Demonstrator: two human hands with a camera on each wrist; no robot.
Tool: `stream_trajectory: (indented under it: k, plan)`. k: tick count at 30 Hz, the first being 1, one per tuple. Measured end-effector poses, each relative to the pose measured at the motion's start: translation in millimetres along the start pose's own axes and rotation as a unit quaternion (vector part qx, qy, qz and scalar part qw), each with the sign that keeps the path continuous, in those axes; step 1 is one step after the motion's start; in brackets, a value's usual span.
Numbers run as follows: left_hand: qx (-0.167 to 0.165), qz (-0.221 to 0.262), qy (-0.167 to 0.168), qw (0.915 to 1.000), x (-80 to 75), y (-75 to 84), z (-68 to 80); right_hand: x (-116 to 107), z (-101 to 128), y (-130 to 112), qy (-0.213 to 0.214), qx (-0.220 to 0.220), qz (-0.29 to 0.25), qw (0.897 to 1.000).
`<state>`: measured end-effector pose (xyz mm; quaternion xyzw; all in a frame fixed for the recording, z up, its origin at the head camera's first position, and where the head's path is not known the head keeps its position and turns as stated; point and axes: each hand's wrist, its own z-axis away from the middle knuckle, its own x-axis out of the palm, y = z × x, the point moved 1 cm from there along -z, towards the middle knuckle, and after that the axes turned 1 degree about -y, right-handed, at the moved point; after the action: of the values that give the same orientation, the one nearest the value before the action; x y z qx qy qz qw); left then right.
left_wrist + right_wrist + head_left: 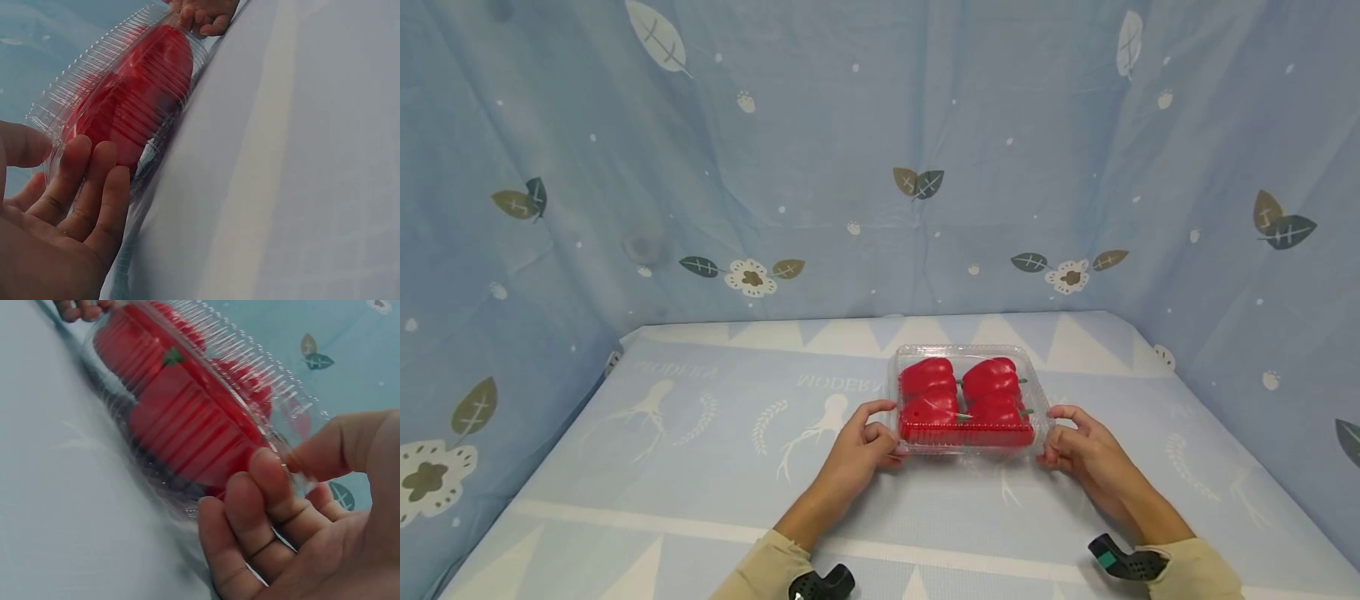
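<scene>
Head view shows both hands at the two short ends of a clear plastic clamshell box (pixel 967 400) that lies on the desk (pixel 700 467), toward its far edge and near the middle of its width. The left hand (pixel 861 443) has its grip closed on the box's left end: the thumb reaches over the rim and the curled fingers press against the side wall. From the left wrist view the same hand (pixel 59 219) shows its fingers (pixel 94 187) laid against the ribbed wall of the box (pixel 119 106), with the thumb over the top edge. The right hand (pixel 1078 450) holds the right end the same way, thumb on the rim and fingers curled under the edge; from the right wrist view this hand (pixel 300 531) pinches the rim of the box (pixel 206 406) between thumb and fingers (pixel 269 494). Inside the closed box lie red bell peppers (pixel 962 396) with green stems, packed close together and touching one another, two toward the far side and two toward the near side. The desk wears a pale blue cloth printed with white triangles and plant shapes. Behind and to both sides hangs a blue curtain (pixel 880 150) patterned with leaves and small flowers. Beige sleeves (pixel 1195 571) cover both forearms at the near edge.
</scene>
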<state>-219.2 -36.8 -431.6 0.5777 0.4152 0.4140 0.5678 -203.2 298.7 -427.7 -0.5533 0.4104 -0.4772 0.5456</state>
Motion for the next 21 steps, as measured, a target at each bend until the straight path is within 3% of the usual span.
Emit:
stream_trajectory:
  k: [10, 21]
  plan:
    - [-0.021, 0.030, -0.004, 0.9993, -2.6, -0.1, -2.3, -6.8, 1.1, -2.8, -0.066, -0.018, -0.029, 0.997]
    - [-0.029, 0.001, -0.002, 0.9996, -1.3, 2.4, -1.9, -5.7, -1.1, 3.8, -0.010, -0.013, 0.001, 1.000]
